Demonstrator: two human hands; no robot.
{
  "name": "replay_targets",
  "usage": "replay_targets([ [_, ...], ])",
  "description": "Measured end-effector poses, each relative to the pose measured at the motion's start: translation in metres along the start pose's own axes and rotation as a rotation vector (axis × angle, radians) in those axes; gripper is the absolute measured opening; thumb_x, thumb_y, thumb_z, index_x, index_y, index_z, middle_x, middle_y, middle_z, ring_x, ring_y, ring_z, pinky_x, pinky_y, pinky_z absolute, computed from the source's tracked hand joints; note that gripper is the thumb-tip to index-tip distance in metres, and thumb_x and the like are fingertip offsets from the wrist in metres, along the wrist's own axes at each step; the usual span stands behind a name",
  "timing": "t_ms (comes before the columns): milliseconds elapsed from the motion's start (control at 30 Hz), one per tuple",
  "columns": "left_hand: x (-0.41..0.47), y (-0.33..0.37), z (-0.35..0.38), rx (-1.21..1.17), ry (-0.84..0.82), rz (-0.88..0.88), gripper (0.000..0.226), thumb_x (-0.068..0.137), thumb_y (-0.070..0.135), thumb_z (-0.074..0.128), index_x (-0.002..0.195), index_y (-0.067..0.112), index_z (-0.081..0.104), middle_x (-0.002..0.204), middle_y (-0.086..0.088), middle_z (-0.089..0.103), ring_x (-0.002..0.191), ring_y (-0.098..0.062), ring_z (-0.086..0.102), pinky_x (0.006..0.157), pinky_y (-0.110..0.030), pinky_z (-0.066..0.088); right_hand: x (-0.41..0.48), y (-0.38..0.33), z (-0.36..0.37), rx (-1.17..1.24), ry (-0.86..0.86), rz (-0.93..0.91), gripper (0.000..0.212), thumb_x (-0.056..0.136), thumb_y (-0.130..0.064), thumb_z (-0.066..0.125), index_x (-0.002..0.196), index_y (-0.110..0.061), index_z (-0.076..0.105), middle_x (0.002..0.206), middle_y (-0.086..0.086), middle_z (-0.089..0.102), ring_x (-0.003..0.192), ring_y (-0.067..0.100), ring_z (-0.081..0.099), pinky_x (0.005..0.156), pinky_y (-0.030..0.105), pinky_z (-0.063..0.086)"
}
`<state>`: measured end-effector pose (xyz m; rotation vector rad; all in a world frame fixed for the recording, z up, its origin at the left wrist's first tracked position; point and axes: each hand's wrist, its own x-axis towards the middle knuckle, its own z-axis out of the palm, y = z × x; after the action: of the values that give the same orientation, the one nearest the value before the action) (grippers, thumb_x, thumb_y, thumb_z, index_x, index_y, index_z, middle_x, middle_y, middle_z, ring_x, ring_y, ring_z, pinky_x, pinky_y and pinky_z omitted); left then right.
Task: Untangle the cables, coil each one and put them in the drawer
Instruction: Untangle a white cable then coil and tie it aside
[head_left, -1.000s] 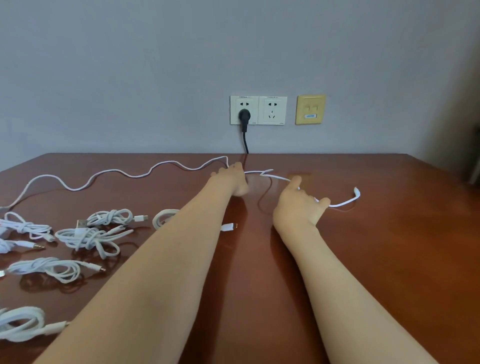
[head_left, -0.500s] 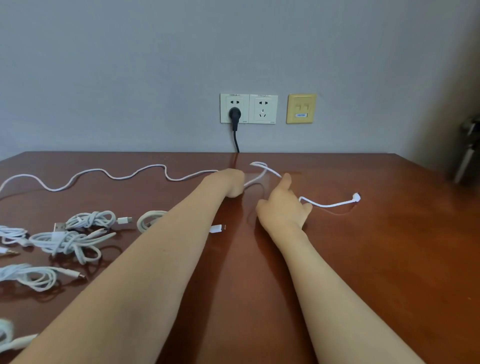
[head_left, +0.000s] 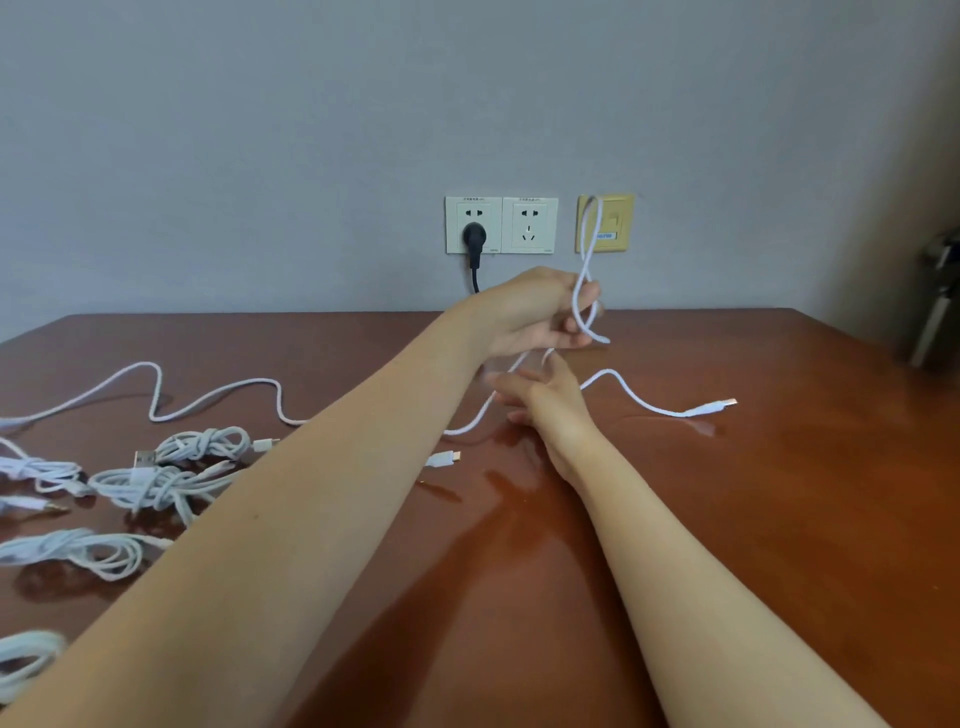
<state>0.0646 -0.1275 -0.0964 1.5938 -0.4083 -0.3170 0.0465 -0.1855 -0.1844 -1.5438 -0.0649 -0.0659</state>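
From the head camera we see our left hand (head_left: 540, 312) raised above the brown surface (head_left: 753, 519), its grip closed on a long white cable (head_left: 218, 389). A narrow loop of that cable stands up from the fist in front of the yellow wall plate (head_left: 618, 218), and a short bend hangs just below the fingers.

Our right hand (head_left: 545, 400) sits lower, under the left one, with its fingers spread and loosely open. The cable runs past its fingertips, but we cannot tell whether it has hold of the strand.

From our hands the cable trails left across the surface in waves to the frame edge. Its other end runs right and lies flat, finishing in a connector (head_left: 719, 404) well apart from both hands.

On the left side of the surface lie several bundled white cables (head_left: 156, 483), near one another, some partly cut off by the edge. A small white plug end (head_left: 442, 459) shows just right of our left forearm.

On the wall behind, a double white socket (head_left: 501, 224) carries a black plug (head_left: 474, 238) in its left half, with a black cord dropping behind the surface. A dark metal object at the far right edge is too blurred to name. The drawer cannot be seen in this view.
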Motion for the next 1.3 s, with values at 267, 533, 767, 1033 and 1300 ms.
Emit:
replay_targets([
  [267,-0.017,-0.004,-0.009,0.088,0.073,-0.005,0.009,0.095,0.006,0.050,0.103,0.008,0.054,0.082,-0.003,0.063,0.070,-0.011,0.064,0.064,-0.020,0.056,-0.002,-0.007,-0.005,0.293,-0.051,0.154,0.010,0.096,-0.008,0.045,0.091,-0.011,0.053,0.072,0.006,0.062,0.039,0.002,0.053,0.039,0.012,0.041],
  [533,-0.052,-0.021,-0.074,0.618,0.328,-0.171,0.022,0.092,0.004,0.049,0.110,0.016,0.053,0.103,-0.005,0.060,0.085,-0.013,0.058,0.070,-0.023,0.045,-0.011,-0.021,0.000,0.193,-0.013,0.378,0.016,0.102,-0.020,0.026,0.106,-0.008,0.037,0.094,0.016,0.062,0.057,0.017,0.054,0.046,0.018,0.045],
  [767,-0.080,-0.042,-0.107,1.284,0.182,-0.611,0.032,0.089,0.009,0.057,0.119,-0.002,0.055,0.121,-0.017,0.056,0.096,-0.026,0.051,0.071,-0.028,0.040,-0.016,-0.020,0.008,-0.655,0.008,0.216,0.021,0.082,-0.009,0.038,0.073,-0.003,0.056,0.092,0.017,0.070,0.055,0.022,0.053,0.058,0.024,0.044],
  [1033,-0.084,-0.052,-0.117,1.269,0.413,-0.574,0.024,0.089,0.003,0.046,0.103,-0.008,0.061,0.093,-0.024,0.062,0.088,-0.035,0.062,0.078,-0.041,0.048,-0.033,-0.030,0.018,-1.108,0.191,-0.128,0.026,0.091,-0.020,0.041,0.094,-0.005,0.062,0.099,0.017,0.060,0.101,0.036,0.056,0.074,0.031,0.038],
  [1300,-0.071,-0.028,-0.093,0.898,0.318,-0.146,0.014,0.095,0.001,0.038,0.096,0.012,0.047,0.072,0.003,0.058,0.060,-0.009,0.055,0.050,-0.016,0.040,-0.028,-0.020,0.027,-0.719,0.082,-0.468,0.041,0.089,-0.022,0.056,0.128,-0.011,0.052,0.119,0.008,0.058,0.106,0.026,0.054,0.081,0.024,0.034],
])
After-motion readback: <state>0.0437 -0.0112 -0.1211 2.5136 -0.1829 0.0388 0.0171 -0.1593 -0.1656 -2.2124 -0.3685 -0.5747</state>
